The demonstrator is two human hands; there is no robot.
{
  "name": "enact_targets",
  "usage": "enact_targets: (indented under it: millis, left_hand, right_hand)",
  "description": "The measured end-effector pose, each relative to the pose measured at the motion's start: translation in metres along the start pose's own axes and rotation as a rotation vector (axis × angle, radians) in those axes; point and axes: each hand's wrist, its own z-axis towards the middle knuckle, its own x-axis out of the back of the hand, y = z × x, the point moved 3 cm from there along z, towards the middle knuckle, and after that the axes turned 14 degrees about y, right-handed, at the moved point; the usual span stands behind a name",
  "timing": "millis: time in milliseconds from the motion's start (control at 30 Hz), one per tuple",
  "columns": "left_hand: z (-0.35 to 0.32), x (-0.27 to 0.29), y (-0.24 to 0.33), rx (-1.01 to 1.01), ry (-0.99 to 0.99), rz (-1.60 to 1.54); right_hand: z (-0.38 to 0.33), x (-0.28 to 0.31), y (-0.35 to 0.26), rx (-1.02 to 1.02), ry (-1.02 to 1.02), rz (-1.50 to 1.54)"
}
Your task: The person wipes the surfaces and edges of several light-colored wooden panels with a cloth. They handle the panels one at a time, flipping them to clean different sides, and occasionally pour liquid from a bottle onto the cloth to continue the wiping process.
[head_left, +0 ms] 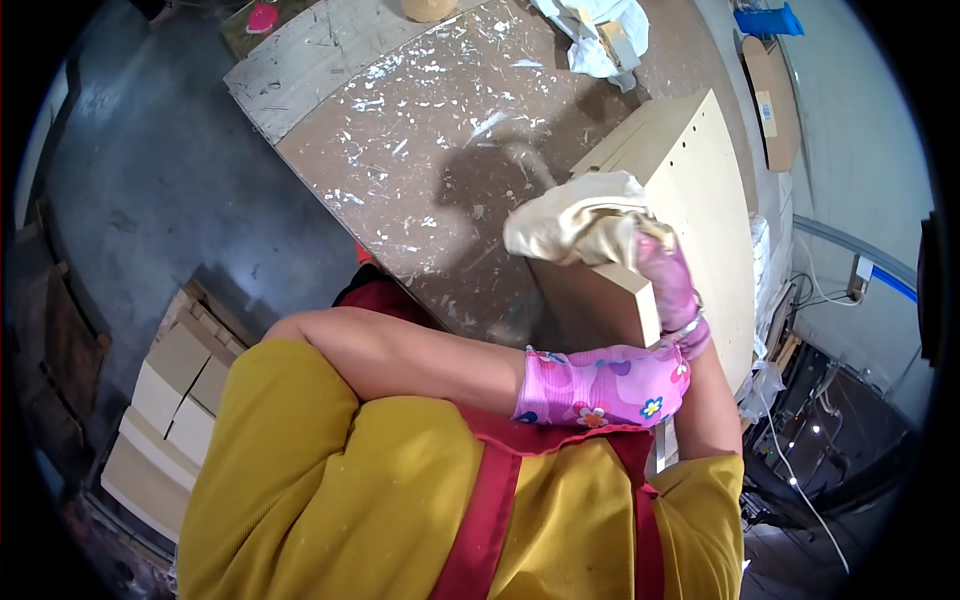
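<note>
A pale wooden cabinet-like piece (715, 190) with small dark holes along an edge stands at the right side of the worktable. One board of it (645, 305) juts toward me. My right hand (668, 275), in a pinkish glove and partly blurred, is over this piece, closed on a bunched cream cloth (580, 218) that lies across the board's top. My left forearm reaches across my body in a pink flowered sleeve (605, 385). It ends beside my right wrist, close to the jutting board. The fingers of my left hand (684, 366) cannot be made out.
The brown worktable (400, 190) is spotted with white paint flecks. A crumpled white cloth (600, 35) and a round tan object (428, 8) lie at its far side. Stacked pale wood blocks (180, 400) stand at lower left. Cables (790, 470) hang at right.
</note>
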Motion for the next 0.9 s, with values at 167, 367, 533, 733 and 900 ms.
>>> enact_targets:
  millis: [167, 367, 533, 733, 900]
  left_hand:
    - [0.000, 0.007, 0.006, -0.141, -0.059, 0.194]
    - [0.005, 0.015, 0.001, -0.115, -0.011, 0.160]
    - [0.005, 0.016, -0.004, -0.148, 0.106, 0.256]
    - [-0.009, -0.015, -0.005, -0.228, 0.075, 0.940]
    - [0.001, 0.031, -0.005, -0.637, 0.206, 1.530]
  right_hand:
    - [-0.012, 0.046, -0.047, -0.165, 0.233, 0.616]
    - [-0.006, 0.021, -0.063, 0.154, 0.075, -0.085]
    - [0.029, -0.026, -0.058, 0.117, -0.540, -0.447]
    - [0.048, -0.044, -0.034, -0.261, -0.592, -0.438]
    - [0.035, -0.072, -0.104, -0.069, -0.910, -0.925]
